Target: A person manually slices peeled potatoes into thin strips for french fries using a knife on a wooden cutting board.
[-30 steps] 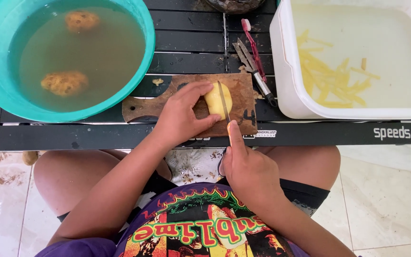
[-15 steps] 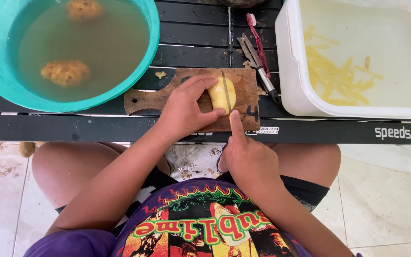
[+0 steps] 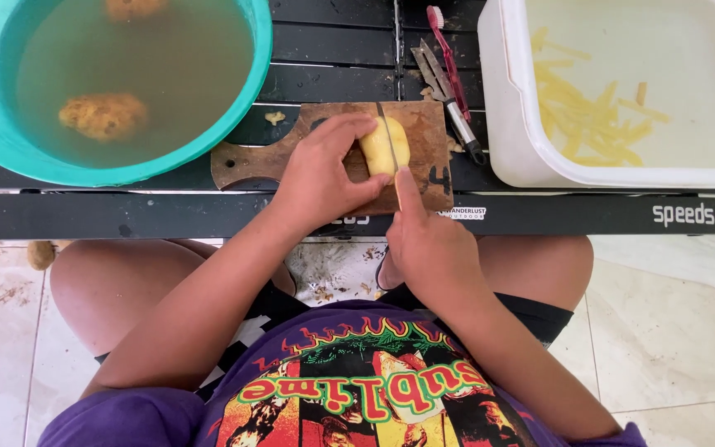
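Observation:
A peeled yellow potato rests on a small wooden cutting board on a black slatted table. My left hand grips the potato from its left side, fingers curled over it. My right hand holds a knife, forefinger stretched along its back. The blade runs lengthwise through the middle of the potato.
A teal basin of cloudy water with unpeeled potatoes sits at the left. At the right, a white tub holds water and cut potato strips. A red-handled peeler lies behind the board. Peel scraps litter the tiled floor.
The knife has slid forward and sunk deeper into the potato. My right hand has moved closer to the board. The view has shifted slightly.

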